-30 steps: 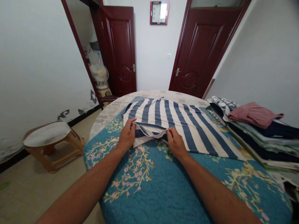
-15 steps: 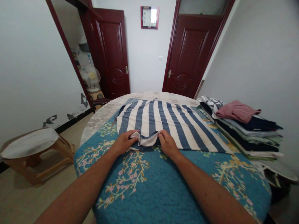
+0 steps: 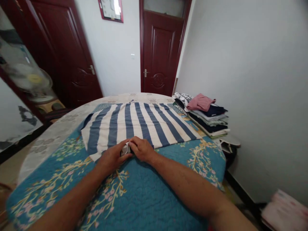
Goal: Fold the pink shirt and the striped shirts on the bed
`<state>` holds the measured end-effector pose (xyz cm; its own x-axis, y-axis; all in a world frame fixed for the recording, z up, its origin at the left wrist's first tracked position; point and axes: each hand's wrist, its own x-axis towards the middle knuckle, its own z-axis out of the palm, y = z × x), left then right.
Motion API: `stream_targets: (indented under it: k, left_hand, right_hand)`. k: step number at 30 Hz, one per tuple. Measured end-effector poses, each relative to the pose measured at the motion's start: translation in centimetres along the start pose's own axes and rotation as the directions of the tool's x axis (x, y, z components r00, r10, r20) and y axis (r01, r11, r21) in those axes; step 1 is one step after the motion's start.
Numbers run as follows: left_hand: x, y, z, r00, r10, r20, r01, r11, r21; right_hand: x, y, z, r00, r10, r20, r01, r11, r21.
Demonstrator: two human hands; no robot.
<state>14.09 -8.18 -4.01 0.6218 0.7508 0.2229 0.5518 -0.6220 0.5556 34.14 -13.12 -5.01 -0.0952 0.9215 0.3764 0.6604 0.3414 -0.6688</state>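
A blue-and-white striped garment (image 3: pixel 141 123) lies spread over a teal floral quilted cloth (image 3: pixel 144 192) on the table. At its near edge, a small bunched part shows between my two hands. My left hand (image 3: pixel 115 154) is curled around this bunch, thumb on the near side. Close against it, my right hand (image 3: pixel 141 148) pinches the same bunch from the right. Part of the garment's near edge is hidden under the hands.
Folded clothes (image 3: pixel 209 115) are stacked at the table's right side, a pink garment (image 3: pixel 200 102) on top. A pale patterned tablecloth (image 3: pixel 48 136) shows along the far and left edge. Dark red doors (image 3: pixel 161 54) stand beyond.
The camera view has turned to the right. My hands have come together from some distance apart, and the garment's edge between them is now bunched up.
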Motion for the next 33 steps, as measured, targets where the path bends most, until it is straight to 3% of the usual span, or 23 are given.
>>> stream_targets:
  k: [3, 7, 10, 13, 16, 19, 24, 30, 33]
  left_hand:
    - [0.4, -0.2, 0.2, 0.999, 0.028, 0.042, -0.031, 0.997, 0.070]
    - [0.3, -1.1, -0.3, 0.997, 0.065, 0.035, -0.066, 0.997, 0.045]
    - [0.2, -1.7, -0.3, 0.998, 0.060, 0.016, -0.060, 0.997, 0.040]
    - [0.5, -2.2, 0.0, 0.998, 0.059, 0.006, -0.059, 0.997, 0.045]
    - [0.7, -2.6, 0.2, 0.998, 0.059, -0.009, -0.058, 0.998, 0.038]
    - [0.8, -2.7, 0.2, 0.998, 0.062, -0.018, -0.062, 0.997, 0.039]
    - [0.6, -2.4, 0.0, 0.998, 0.053, -0.018, -0.051, 0.997, 0.062]
    - [0.4, -2.3, 0.0, 0.999, 0.044, -0.015, -0.043, 0.996, 0.073]
    - [0.4, -2.4, 0.1, 0.998, 0.059, -0.021, -0.057, 0.996, 0.072]
  right_hand:
    - [0.1, 0.6, -1.8, 0.998, -0.052, 0.024, 0.052, 0.999, -0.014]
    - [-1.8, 3.7, -8.3, 0.996, -0.093, 0.011, 0.094, 0.976, -0.196]
    - [-5.9, 7.5, -15.0, 0.995, 0.052, -0.086, -0.082, 0.915, -0.395]
    - [-11.1, 11.5, -21.2, 0.969, 0.189, -0.158, -0.246, 0.771, -0.587]
    - [-15.1, 14.4, -25.0, 0.945, 0.268, -0.187, -0.321, 0.650, -0.689]
    - [-16.7, 16.2, -26.1, 0.931, 0.294, -0.216, -0.356, 0.606, -0.711]
    - [-16.3, 18.2, -25.6, 0.914, 0.289, -0.283, -0.403, 0.593, -0.697]
    - [-16.6, 19.2, -25.7, 0.869, 0.176, -0.463, -0.436, 0.715, -0.547]
    - [-16.6, 18.8, -25.9, 0.854, 0.199, -0.480, -0.452, 0.741, -0.496]
